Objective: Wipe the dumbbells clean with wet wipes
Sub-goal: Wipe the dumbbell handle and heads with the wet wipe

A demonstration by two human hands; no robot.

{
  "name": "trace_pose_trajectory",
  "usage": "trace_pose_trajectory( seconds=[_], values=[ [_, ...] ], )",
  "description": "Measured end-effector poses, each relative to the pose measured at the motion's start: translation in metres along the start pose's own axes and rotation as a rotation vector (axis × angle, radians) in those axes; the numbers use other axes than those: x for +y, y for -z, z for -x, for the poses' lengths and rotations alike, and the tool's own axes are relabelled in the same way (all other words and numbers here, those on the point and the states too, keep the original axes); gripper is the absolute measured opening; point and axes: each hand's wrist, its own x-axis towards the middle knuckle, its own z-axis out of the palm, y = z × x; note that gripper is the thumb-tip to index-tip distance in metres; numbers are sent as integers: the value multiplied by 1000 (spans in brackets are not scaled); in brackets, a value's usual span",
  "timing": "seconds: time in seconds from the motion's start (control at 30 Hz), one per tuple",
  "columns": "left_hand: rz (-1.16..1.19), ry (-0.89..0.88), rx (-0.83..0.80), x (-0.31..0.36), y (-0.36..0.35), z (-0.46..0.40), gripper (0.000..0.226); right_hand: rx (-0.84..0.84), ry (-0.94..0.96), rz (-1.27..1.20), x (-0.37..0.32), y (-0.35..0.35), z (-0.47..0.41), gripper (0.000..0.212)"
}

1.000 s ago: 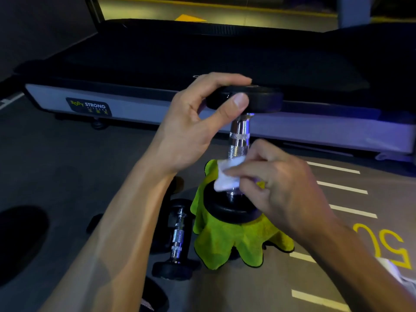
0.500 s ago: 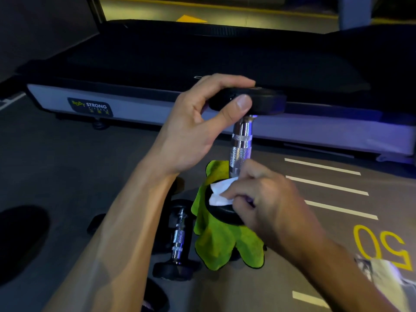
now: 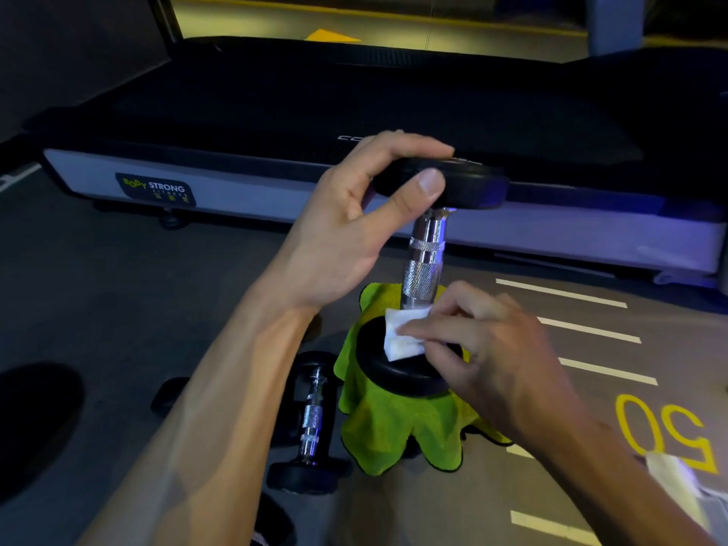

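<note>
Dumbbell [image 3: 423, 266] upright on green cloth [image 3: 398, 427]: left hand [image 3: 346, 226] grips its top plate, right hand [image 3: 492, 348] pinches wet wipe [image 3: 402, 334] against its bottom plate.

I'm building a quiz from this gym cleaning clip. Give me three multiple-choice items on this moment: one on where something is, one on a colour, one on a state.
1. Where is the white wipe?
A. on the lower head of the upright dumbbell
B. on the treadmill deck
C. on the floor beside the painted number

2. What colour is the cloth under the upright dumbbell?
A. red
B. yellow-green
C. white

3. What is the left hand doing?
A. lying flat on the floor
B. gripping the dumbbell's top head
C. holding the cloth

Answers:
1. A: the right hand presses the wipe onto the lower black head, next to the chrome handle.
2. B: bright yellow-green cloth drapes out below the lower head.
3. B: thumb and fingers curl round the upper black head, with the dumbbell standing on end.
</note>
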Motion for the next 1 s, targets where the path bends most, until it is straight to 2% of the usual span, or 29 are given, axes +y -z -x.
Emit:
trace_pose_trajectory(
  seconds=[0.1, 0.2, 0.27, 0.43, 0.5, 0.57, 0.7, 0.8, 0.87, 1.0],
  values=[
    [-9, 8, 1, 1, 2, 1, 20, 134, 70, 20, 0, 4, -14, 24],
    [-19, 16, -7, 3, 2, 2, 22, 297, 29, -82, 2, 11, -34, 25],
    [-23, 13, -4, 3, 3, 2, 22, 333, 8, -114, 2, 7, -31, 27],
    [-8, 8, 22, 2, 2, 2, 19, 128, -9, -113, 5, -10, 2, 31],
    [23, 23, 31, 1, 1, 1, 19, 123, 0, -143, 6, -6, -3, 29],
    [60, 50, 35, 2, 0, 1, 20, 185, 2, -186, 5, -2, -12, 28],
    [104, 74, 39, 3, -1, 2, 20, 290, -83, -379, 0, -3, -15, 35],
    [174, 93, 49, 3, 1, 3, 19, 178, -137, -580, 5, -10, -4, 40],
    [192, 104, 55, 3, 2, 6, 23, 62, -171, -750, 8, -12, -1, 36],
    [107, 98, 38, 6, 1, 14, 40, 20, -202, -804, 6, -17, 0, 32]
  ],
)
